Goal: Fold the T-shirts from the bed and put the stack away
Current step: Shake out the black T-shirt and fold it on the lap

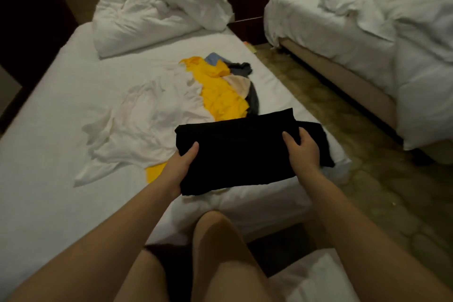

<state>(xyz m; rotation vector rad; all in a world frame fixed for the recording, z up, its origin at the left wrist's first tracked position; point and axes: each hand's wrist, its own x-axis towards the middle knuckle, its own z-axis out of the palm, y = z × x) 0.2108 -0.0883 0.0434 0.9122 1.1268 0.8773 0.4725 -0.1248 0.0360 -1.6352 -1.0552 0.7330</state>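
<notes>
Step in hand: folding the black T-shirt (235, 152). It's already a wide band across the near edge of the bed (49, 154), held between both hands.

Left hand (182, 167): clamped on the shirt's left end, thumb on top, fingers hidden under the cloth. Right hand (302, 148): fingers curled over the right end, gripping it. A loose black flap sticks out past the right hand, towards the bed edge.

To do it well, my read:
- tuck that flap in before the next fold, or it ends up hanging out of the stack
- keep both ends level and the cloth taut between the hands
- lay it flat, press the crease, then fold end to end
- the mattress edge is right by the right hand, so work a bit further left so nothing slides off

Still unfolded, just beyond the hands: white T-shirt (147, 117) ahead of the left hand, yellow T-shirt (220, 98) straight ahead, with beige, grey and blue pieces further back. Early in the task, I'd say.

Containers: no drawer, basket or shelf for the stack in view. There's a dark cabinet (245, 7) far beyond the pile; can't tell if it opens or what it holds. No folded stack visible yet either.
</notes>
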